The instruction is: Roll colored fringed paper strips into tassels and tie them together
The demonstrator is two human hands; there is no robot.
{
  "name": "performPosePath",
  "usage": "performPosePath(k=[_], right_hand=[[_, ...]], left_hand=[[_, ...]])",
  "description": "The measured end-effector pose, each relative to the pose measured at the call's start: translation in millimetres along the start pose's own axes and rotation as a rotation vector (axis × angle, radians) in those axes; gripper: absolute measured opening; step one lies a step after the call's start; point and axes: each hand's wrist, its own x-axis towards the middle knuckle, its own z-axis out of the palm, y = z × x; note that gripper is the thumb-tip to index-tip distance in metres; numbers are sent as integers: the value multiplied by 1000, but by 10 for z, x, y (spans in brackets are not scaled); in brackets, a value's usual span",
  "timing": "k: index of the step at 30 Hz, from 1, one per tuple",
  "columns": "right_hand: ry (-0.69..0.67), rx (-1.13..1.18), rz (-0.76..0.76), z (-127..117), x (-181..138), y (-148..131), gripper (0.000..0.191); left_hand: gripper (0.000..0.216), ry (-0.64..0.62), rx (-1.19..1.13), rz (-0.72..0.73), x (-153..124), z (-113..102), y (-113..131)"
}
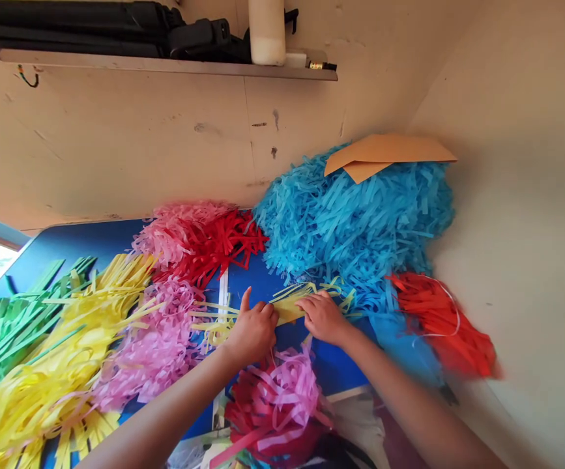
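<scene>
A piece of yellow fringed tissue paper (287,309) lies across the blue table (243,281), its cut strips spreading out to both sides. My left hand (253,329) is curled on its left part, thumb raised, with the fingertips hidden from view. On the other side, my right hand (324,317) pinches the paper's right part with bent fingers. Just below the hands sits a bunch of pink and dark red tissue strips (282,407). Lilac fringed tissue (158,345) lies to the left of my left hand.
Yellow fringes (62,352) and green fringes (13,332) cover the table's left. Pink tissue (179,231) and red tissue (218,244) lie behind. A big blue tissue pile (355,215) carries an orange paper sheet (390,153). Orange-red fringe (451,326) rests right. A shelf (165,63) hangs above.
</scene>
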Motion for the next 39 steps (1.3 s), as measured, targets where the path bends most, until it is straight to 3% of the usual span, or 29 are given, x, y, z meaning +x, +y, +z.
performPosePath(k=[4,9,13,18,21,25,29,39], right_hand=[[8,12,22,-57,61,30,41],[-39,-95,-64,-149,114,-104,23],[-54,-141,-34,-149,214,-149,11],[-54,-111,-38,-127,223,-83,7],[-62,-75,-2,-117,189,39,4],[-40,-44,92,-99,198,169,12],[-1,-50,205,-49,262,159,26],[23,-122,325,27,360,124,25]], left_hand=[[20,35,20,-55,5,52,3],[23,114,-69,-127,-12,19,0],[17,150,-79,-126,15,-1,47],[25,145,4,-150,-8,141,15],[24,190,-109,-205,-85,219,-90],[26,214,-247,-313,-148,241,-189],[33,219,-219,-377,-87,235,-165],[31,190,-137,-443,72,277,-204]])
